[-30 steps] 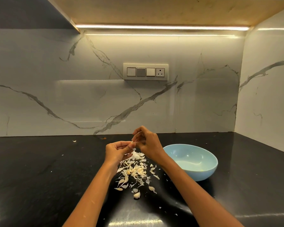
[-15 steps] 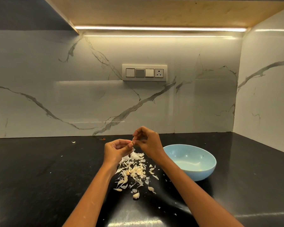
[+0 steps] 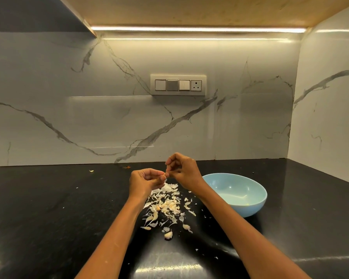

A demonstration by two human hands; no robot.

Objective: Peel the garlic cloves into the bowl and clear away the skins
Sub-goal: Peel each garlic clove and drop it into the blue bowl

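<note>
The garlic clove [image 3: 165, 174] is pinched between both hands above the far end of the skin pile [image 3: 165, 204]. The left hand [image 3: 145, 181] curls round it; the right hand [image 3: 181, 170] has lifted slightly from half a second ago, its fingertips nipping at the clove, probably drawing skin away. The pale blue bowl [image 3: 256, 206] sits just right of the pile on the black counter [image 3: 48, 208]. Peeling looks unfinished.

On the table [image 3: 48, 208] the pile of skins [image 3: 165, 206] lies in front of both raised hands, the bowl [image 3: 238, 195] stands to its right, and the switch panel [image 3: 178, 84] is on the wall behind.
</note>
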